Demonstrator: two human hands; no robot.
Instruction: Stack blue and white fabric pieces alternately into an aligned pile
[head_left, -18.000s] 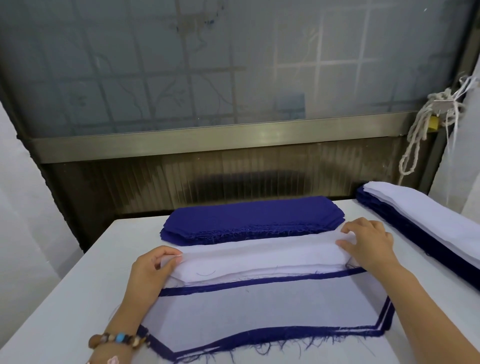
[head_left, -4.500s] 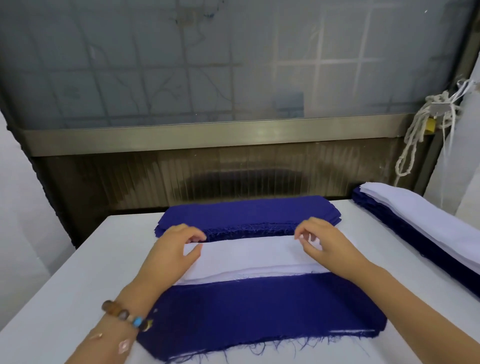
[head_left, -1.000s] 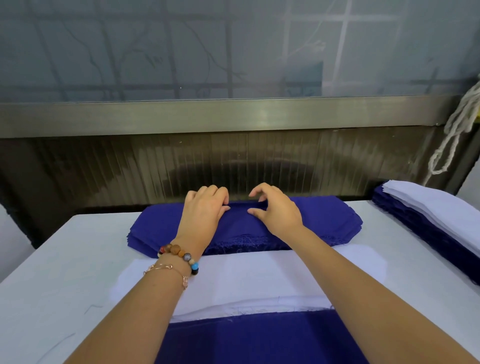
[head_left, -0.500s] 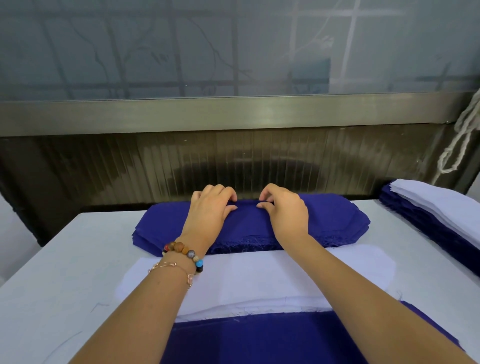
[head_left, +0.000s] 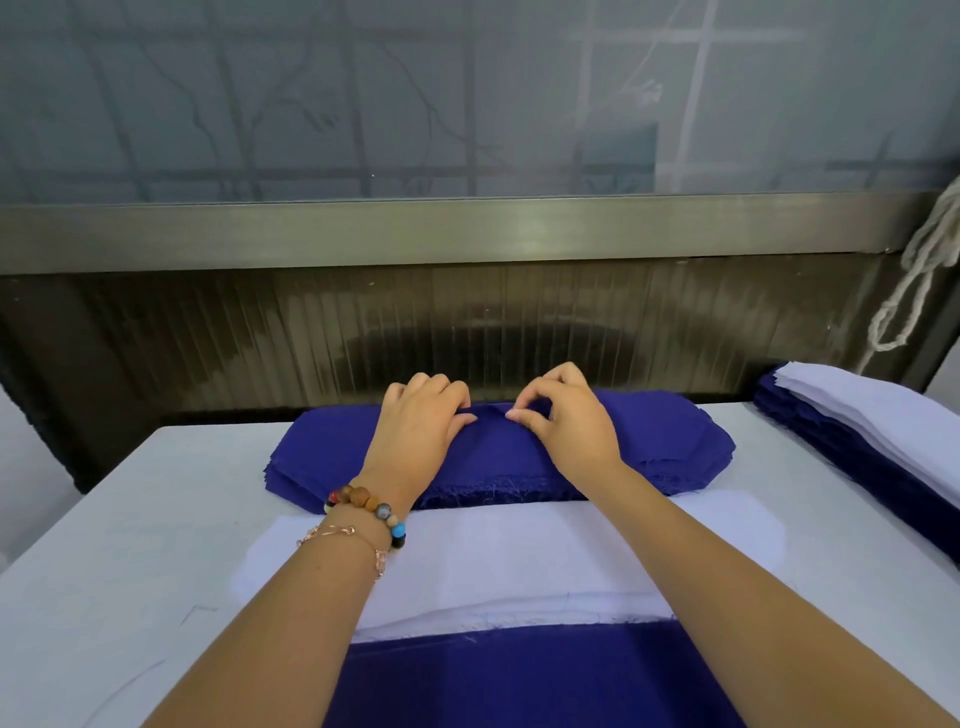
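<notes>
— At the far edge of the table (head_left: 130, 519), what is entered?
— Item one: blue stack (head_left: 665, 436), many layers, near edge frayed. Both hands are on it, close together at its middle.
— Left hand (head_left: 421, 423)?
— Palm down on the stack, fingers bent, thumb stretched toward the other hand. Fingertips hidden, so I cannot tell whether it has hold of cloth. Bead bracelet (head_left: 369, 506) at the wrist.
— Right hand (head_left: 571, 428)?
— Thumb and forefinger pinch the top blue piece (head_left: 493, 441), which rises in a small ridge between the hands. Other fingers curled.
— Nearer the person?
— Item two: white stack (head_left: 519, 551), just beside the blue stack, under both forearms. Item three: near pile (head_left: 519, 680), blue uppermost, touching the white stack's near edge.
— To the right?
— Item four: mixed pile (head_left: 857, 415), white on top, blue beneath. Rope (head_left: 919, 270) hanging above it.
</notes>
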